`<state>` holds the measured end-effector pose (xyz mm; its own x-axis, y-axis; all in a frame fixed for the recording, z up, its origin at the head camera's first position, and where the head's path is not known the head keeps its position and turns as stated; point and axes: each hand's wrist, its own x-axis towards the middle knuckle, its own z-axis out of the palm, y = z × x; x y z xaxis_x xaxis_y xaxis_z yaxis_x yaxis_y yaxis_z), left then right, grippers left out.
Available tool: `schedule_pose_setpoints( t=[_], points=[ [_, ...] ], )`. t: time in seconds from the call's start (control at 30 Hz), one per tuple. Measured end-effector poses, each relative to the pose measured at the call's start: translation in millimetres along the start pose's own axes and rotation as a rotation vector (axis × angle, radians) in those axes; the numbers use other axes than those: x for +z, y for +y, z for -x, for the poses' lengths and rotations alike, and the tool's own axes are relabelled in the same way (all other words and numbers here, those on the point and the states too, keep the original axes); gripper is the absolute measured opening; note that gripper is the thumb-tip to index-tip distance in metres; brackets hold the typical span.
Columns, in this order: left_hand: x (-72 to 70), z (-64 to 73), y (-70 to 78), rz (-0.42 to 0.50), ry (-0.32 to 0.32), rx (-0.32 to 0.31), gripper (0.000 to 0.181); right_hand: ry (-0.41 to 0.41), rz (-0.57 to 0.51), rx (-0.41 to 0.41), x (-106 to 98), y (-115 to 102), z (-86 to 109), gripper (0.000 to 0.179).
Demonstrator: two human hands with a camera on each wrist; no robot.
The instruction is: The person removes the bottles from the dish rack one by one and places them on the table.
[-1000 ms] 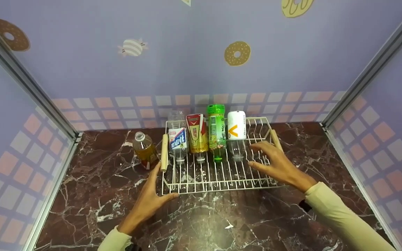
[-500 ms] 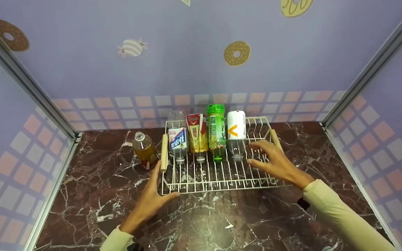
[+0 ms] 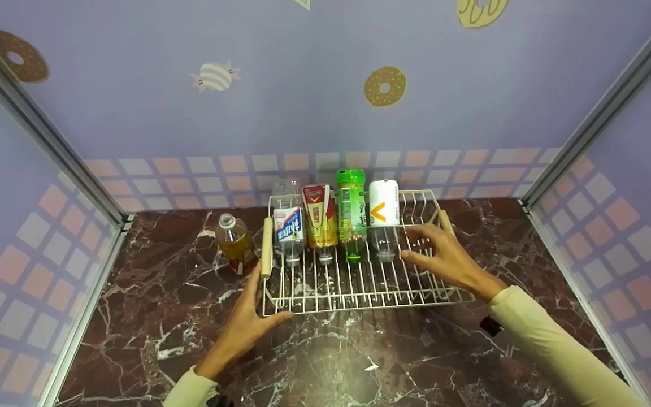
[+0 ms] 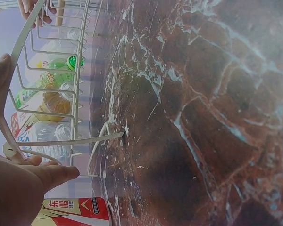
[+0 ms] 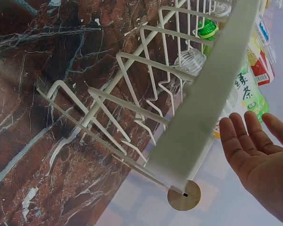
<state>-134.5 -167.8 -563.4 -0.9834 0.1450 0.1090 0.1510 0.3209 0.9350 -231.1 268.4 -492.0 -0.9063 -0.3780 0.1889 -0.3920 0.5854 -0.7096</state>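
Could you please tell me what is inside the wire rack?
The wire rack holds a blue-and-white bottle, a red-and-yellow bottle, a green bottle and a white-labelled bottle. In the head view, these hide parts of its back.

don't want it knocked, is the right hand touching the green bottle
Apart: the head view shows the white-labelled bottle between the right hand and the green bottle.

Lilac wall (image 3: 303, 124), doughnut prints (image 3: 372, 87), striped candy print (image 3: 215, 77); dark marbled tabletop (image 3: 325, 362).

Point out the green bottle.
Head view: the green bottle sits in the wire rack, red-and-yellow bottle on its left, white-labelled bottle on its right.
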Motion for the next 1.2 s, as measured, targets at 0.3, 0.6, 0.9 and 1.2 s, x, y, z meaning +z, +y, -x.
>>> schedule_pose_setpoints(
  t=[0.3, 0.6, 0.9, 1.2],
  points=[
    [1.0, 0.0, -2.6, 0.04, 0.004, 0.015, 0.128, -0.016, -0.023, 0.079, -0.6, 1.7, -6.3, 0.064],
    [2.6, -1.1, -1.9, 0.099, -0.002, -0.021, 0.129, -0.038, -0.023, 0.143, -0.5, 2.8, -14.9, 0.072],
    [4.2, 0.0, -2.0, 0.139, -0.003, -0.022, 0.128, -0.054, -0.019, 0.177, 0.4, 1.4, -21.3, 0.072],
    [4.0, 0.2, -3.4, 0.135, -0.005, -0.023, 0.128, -0.063, -0.056, 0.225, -1.1, 3.6, -29.7, 0.072]
  ],
)
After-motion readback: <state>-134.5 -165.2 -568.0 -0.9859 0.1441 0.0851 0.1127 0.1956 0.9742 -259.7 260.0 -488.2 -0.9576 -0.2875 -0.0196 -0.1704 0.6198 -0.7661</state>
